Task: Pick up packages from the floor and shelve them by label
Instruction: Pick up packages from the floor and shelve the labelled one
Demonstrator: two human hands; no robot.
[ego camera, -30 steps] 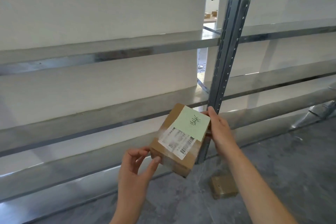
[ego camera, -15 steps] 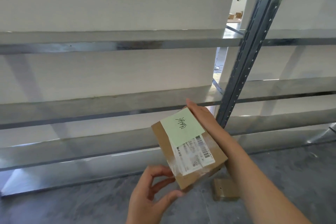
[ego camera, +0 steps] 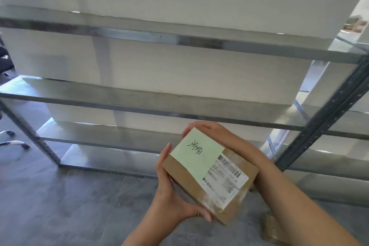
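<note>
I hold a small brown cardboard package (ego camera: 235,201) in front of me, low and right of centre. A pale green note (ego camera: 196,153) with handwriting and a white barcode label (ego camera: 225,180) cover its top. My left hand (ego camera: 171,193) grips its near left side, thumb under the front corner. My right hand (ego camera: 217,136) wraps around its far edge, forearm running behind the box. Behind it stands a metal shelving unit (ego camera: 159,106) with several bare shelves. A second small brown package (ego camera: 272,229) lies on the grey floor at lower right.
A dark perforated upright (ego camera: 327,114) of the rack slants at right, another at lower left (ego camera: 34,136). An office chair's base (ego camera: 12,142) shows at the left edge. White wall lies behind the shelves. Grey floor (ego camera: 69,205) spreads in front.
The view has swung left along the rack. The package has turned so the green note points away, and my left hand has closed onto its near side.
</note>
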